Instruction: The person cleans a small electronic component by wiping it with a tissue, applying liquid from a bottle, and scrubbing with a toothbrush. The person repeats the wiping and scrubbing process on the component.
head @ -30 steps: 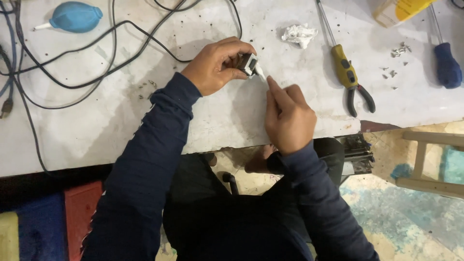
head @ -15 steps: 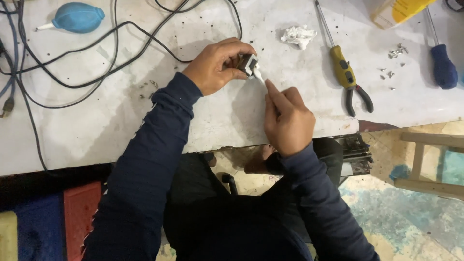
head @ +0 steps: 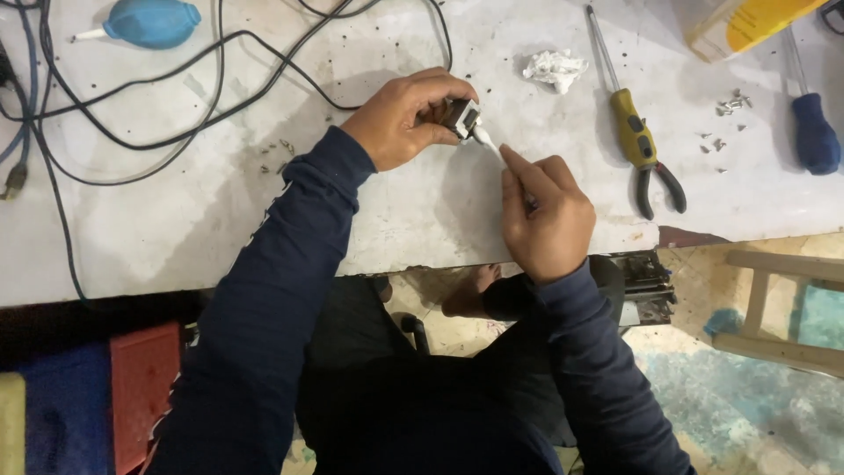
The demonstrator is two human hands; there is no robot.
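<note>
Barely anything shifts since earlier frame: small black-and-white part (head: 463,118) stays above bench (head: 176,229), pinched tight in your left hand (head: 406,117). Your right hand (head: 545,215), fingers curled narrow, keeps white swab (head: 486,141) against part. Pliers (head: 646,154), crumpled tissue (head: 554,68) lie untouched beyond.

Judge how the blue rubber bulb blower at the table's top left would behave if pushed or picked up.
The blue bulb blower looks rounded and hollow, so probably light and squashy. Lying on its side, it would likely roll or pivot around its white nozzle. The black cables nearby might stop it.
</note>
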